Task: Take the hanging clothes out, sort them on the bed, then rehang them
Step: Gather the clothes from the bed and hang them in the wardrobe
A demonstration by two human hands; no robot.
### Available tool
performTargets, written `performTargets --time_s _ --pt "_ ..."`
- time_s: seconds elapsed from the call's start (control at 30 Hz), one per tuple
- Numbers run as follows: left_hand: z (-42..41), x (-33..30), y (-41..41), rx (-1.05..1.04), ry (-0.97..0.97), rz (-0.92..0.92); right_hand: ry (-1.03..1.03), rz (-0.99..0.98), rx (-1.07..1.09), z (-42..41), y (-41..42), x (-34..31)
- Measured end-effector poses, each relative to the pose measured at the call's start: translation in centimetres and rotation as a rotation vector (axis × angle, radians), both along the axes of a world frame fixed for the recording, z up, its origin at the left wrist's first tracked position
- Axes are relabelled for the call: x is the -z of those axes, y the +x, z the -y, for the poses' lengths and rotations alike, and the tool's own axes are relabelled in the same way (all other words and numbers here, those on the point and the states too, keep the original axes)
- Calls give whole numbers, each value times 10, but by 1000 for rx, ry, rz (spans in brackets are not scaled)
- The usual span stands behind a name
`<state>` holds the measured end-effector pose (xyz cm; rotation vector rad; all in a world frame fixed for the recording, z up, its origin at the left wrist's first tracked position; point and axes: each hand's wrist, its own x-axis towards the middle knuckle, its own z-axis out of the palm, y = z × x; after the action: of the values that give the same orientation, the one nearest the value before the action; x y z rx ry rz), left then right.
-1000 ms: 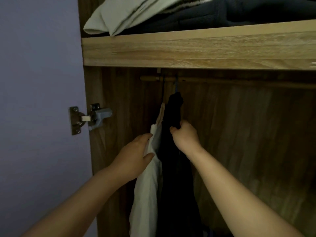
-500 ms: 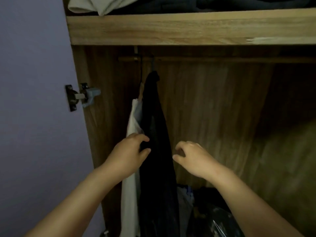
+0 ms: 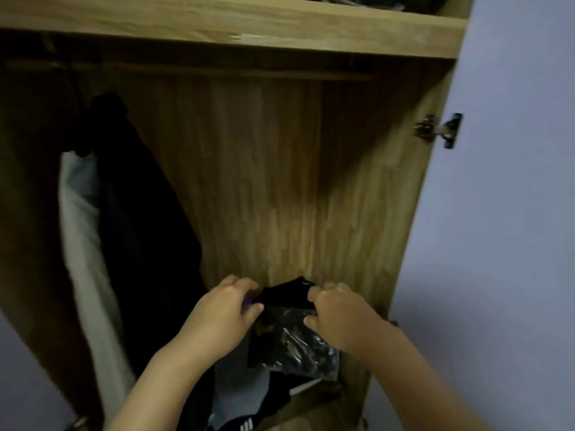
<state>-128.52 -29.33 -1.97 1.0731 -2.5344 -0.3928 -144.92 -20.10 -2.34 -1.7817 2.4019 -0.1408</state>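
Your left hand (image 3: 222, 312) and right hand (image 3: 334, 309) both pinch the black garment (image 3: 287, 295) between them. The hanging clothes (image 3: 133, 197) sit at ten o'clock, well apart.

Inside the open wardrobe before you: two garments on one rail (image 3: 217, 73), a black garment (image 3: 140, 194) and a white garment (image 3: 81, 219); one shiny black plastic bag (image 3: 298, 346) low down; one metal hinge (image 3: 438, 130); your two hands, left hand (image 3: 222, 315) and right hand (image 3: 339, 315).
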Motion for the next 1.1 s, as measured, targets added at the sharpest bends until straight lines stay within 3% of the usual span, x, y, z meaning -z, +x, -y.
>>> performTargets --time_s 0.3,0.7,1.1 --pt "-113 63 -77 95 264 49 113 57 203 -130 -39 45" --pt "-213 84 -123 458 316 171 58 203 654 -272 -34 70" --pt "-300 103 -116 953 326 273 83 275 1180 -382 52 87"
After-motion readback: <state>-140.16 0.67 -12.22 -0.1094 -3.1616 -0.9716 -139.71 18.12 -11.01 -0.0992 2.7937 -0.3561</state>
